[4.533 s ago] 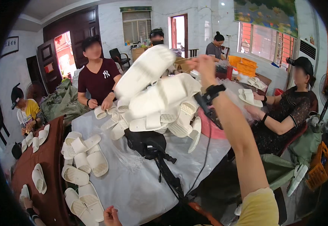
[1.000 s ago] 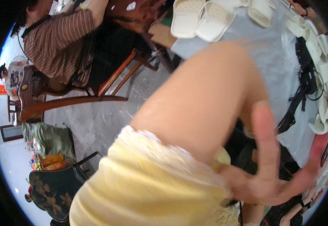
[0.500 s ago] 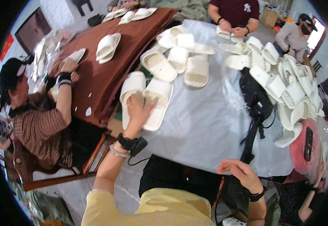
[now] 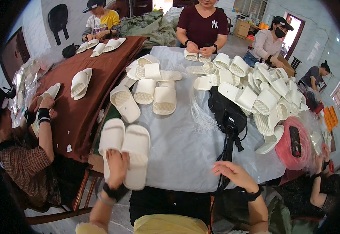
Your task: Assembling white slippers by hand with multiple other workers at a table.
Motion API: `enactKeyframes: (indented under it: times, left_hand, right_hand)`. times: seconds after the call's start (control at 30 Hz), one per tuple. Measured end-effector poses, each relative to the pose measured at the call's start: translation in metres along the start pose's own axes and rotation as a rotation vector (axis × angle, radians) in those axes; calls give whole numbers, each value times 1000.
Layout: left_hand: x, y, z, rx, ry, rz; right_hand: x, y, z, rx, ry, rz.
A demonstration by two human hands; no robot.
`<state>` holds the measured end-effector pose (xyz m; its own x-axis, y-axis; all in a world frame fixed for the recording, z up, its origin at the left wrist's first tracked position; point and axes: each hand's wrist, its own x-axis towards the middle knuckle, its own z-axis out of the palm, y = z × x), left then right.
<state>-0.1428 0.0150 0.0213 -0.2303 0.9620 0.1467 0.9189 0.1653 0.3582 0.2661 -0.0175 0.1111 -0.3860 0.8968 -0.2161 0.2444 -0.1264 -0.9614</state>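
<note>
A pair of white slippers [image 4: 135, 140] lies side by side at the near left corner of the table, toes pointing away from me. My left hand [image 4: 117, 167] is closed over their heel halves, around the inner edges where the two meet; part of the fingers is hidden. The right slipper's heel reaches the table's near edge. Off to the right, my right hand [image 4: 234, 175] hovers by the near edge, fingers stretched and nothing in it. Several more white slippers [image 4: 164, 99] lie beyond the pair, some overlapping.
Right of centre lies a black bag [image 4: 226, 111] with straps, beside clear plastic strips [image 4: 201, 105]. A slipper heap [image 4: 267, 95] and a pink plastic roll [image 4: 293, 142] fill the right side. Co-workers handle slippers at the brown table [image 4: 96, 78] and at the far edge.
My view has tilted up and shifted. My left hand, spread over the slippers before, has closed at their inner edges, and the pair has come nearer to me. My right hand stays open.
</note>
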Motion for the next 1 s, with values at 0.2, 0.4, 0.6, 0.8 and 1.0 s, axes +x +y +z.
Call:
enactKeyframes:
  times: [0.2,0.4,0.6,0.8,1.0]
  left_hand:
    - [-66,83,-7,-322,48,149]
    - [-68,122,25,-79,10,216]
    - [-85,105,-20,-247,-270,286]
    - [-78,92,-46,-412,-123,447]
    - [-44,72,-75,-941,-665,455]
  right_hand:
    - [50,-18,-25,-475,314,-205]
    - [154,-34,-10,-674,482,-299]
    - [223,-22,5,-963,527,-206]
    - [229,-32,9,-832,368,-206]
    - [160,-77,36,-598,345,-236]
